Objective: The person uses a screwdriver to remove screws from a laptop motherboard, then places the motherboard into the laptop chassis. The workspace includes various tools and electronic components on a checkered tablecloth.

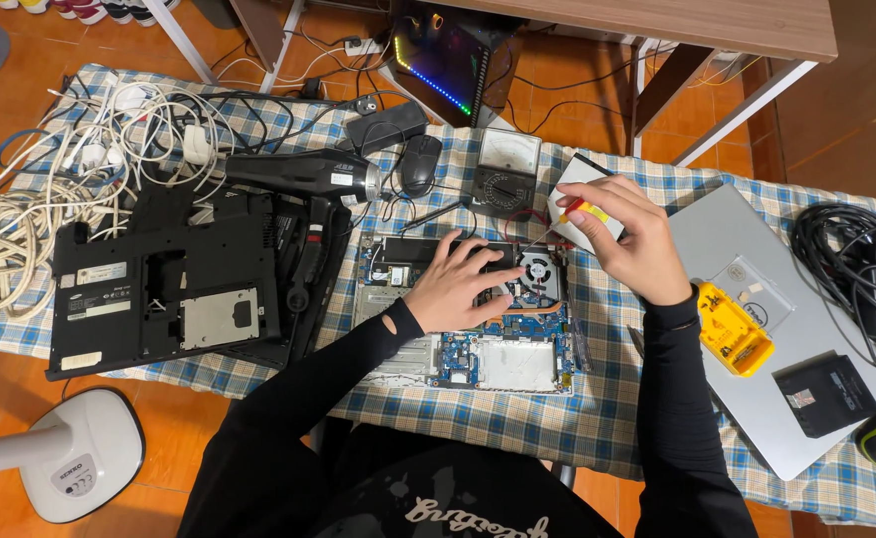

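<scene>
Head view, right hand fingers clamped on screwdriver above fan, left hand fingers spread beside it

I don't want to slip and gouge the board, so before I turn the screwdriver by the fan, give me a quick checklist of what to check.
1. Left hand steadying the motherboard: ok, it lies flat on it beside the cooling fan.
2. Right hand gripping the screwdriver: ok, fingers wrap its red and yellow handle.
3. Tip seated in a screw: cannot tell, too small to see.
4. Hair dryer away from the work: ok, it lies to the left, on the black laptop case.
5. Yellow bit holder within reach: ok, on the silver laptop by the right forearm.
</scene>
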